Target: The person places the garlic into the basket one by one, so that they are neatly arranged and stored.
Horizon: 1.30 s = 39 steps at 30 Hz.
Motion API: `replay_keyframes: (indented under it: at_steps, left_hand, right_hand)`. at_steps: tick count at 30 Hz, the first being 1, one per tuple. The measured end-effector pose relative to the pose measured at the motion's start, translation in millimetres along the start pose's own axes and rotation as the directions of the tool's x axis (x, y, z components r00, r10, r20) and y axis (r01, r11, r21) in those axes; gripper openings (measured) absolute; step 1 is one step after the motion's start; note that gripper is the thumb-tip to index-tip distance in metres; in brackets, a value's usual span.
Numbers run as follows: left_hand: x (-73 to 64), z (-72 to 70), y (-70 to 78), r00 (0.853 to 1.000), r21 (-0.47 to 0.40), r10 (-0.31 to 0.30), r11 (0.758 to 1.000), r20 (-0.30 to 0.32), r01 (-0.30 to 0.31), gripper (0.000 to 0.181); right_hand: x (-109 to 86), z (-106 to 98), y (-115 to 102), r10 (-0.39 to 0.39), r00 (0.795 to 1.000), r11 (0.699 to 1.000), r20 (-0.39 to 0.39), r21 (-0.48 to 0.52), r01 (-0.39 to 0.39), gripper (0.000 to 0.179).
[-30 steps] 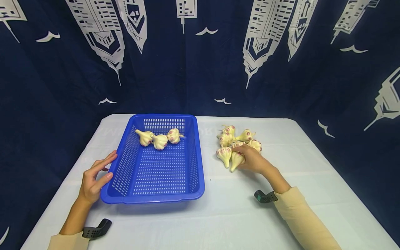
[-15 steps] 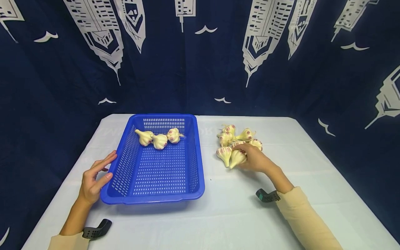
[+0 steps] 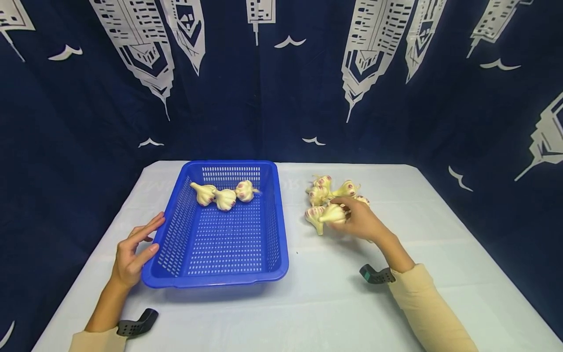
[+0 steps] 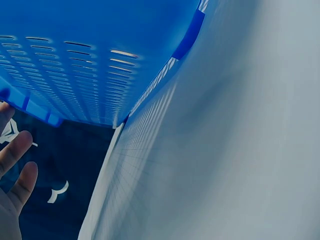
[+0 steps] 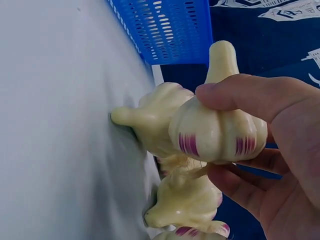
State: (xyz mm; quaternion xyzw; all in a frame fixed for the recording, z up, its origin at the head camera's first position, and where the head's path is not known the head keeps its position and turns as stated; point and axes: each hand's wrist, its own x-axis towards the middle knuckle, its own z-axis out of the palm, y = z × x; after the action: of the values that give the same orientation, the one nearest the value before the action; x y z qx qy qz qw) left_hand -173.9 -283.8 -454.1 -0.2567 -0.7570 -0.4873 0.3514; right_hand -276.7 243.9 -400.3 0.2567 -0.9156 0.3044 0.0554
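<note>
My right hand (image 3: 360,220) pinches a garlic bulb (image 5: 220,127) between thumb and fingers, its stem pointing left in the head view. Purple streaks mark the bulb's pale skin. Just beyond and beside it lies a loose cluster of several more garlic bulbs (image 3: 317,195), partly hidden by the hand. The left hand (image 3: 132,254) rests with extended fingers at the left rim of a blue plastic basket (image 3: 215,282). Three garlic bulbs (image 3: 225,200) lie in the far part of that basket. In the left wrist view, the fingers (image 4: 25,185) appear next to the slotted basket wall.
A white table (image 3: 316,313) carries the basket and the garlic. Behind it hangs a dark blue cloth (image 3: 281,107) with white building prints. Each wrist wears a black band, the left one (image 3: 138,323) and the right one (image 3: 376,275).
My right hand has gripped a garlic bulb at the front of the cluster and lifted it slightly, its stem swinging left. The left hand and basket stay put.
</note>
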Motion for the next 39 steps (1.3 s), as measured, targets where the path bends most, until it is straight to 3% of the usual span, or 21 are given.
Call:
replay_keyframes:
  at_steps: [11, 18, 30, 39]
  left_hand:
    - [-0.7, 1.5, -0.4, 1.0, 0.001, -0.006, 1.0, -0.001, 0.006, 0.053]
    - [-1.1, 1.2, -0.8, 1.0, -0.001, -0.008, 1.0, -0.001, 0.008, 0.053]
    - [-1.8, 0.8, 0.8, 1.0, 0.001, -0.012, 1.0, -0.005, 0.012, 0.053]
    - [0.4, 0.7, 0.9, 1.0, 0.007, -0.017, 1.0, -0.008, 0.017, 0.052]
  right_hand:
    - [6.9, -2.1, -11.2, 0.047, 0.999, 0.997, -0.008, 0.066, -0.046, 0.062]
    - [15.1, -5.4, -19.9, 0.025, 0.999, 0.997, -0.033, 0.076, -0.022, 0.06]
    - [24.5, 3.2, -26.4, 0.027, 0.999, 0.975, -0.022, 0.221, -0.021, 0.058]
    - [32.8, 1.1, -33.8, -0.009, 1.0, 0.975, -0.02, 0.223, 0.013, 0.056]
